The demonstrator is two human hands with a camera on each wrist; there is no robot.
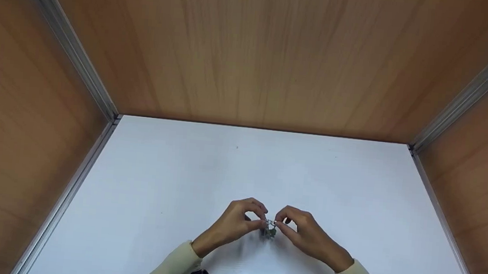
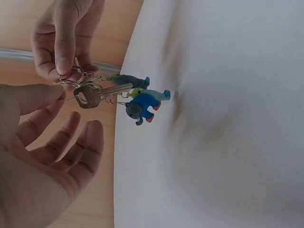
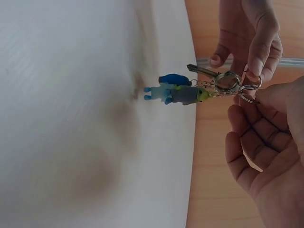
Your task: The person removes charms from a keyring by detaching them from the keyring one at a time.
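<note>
A smooth white tabletop (image 1: 241, 172) sits between wood-grain walls (image 1: 251, 49). Near its front edge, both hands meet over a small key ring (image 2: 71, 85) carrying a metal key (image 2: 97, 94) and little plastic figures (image 2: 142, 105). The left hand (image 1: 236, 224) and right hand (image 1: 306, 235) each pinch the ring with fingertips, other fingers loosely spread.

A silver key (image 2: 97, 93) and small blue, grey-green figurine charms (image 2: 141, 105) dangle from linked metal key rings (image 3: 228, 81).
</note>
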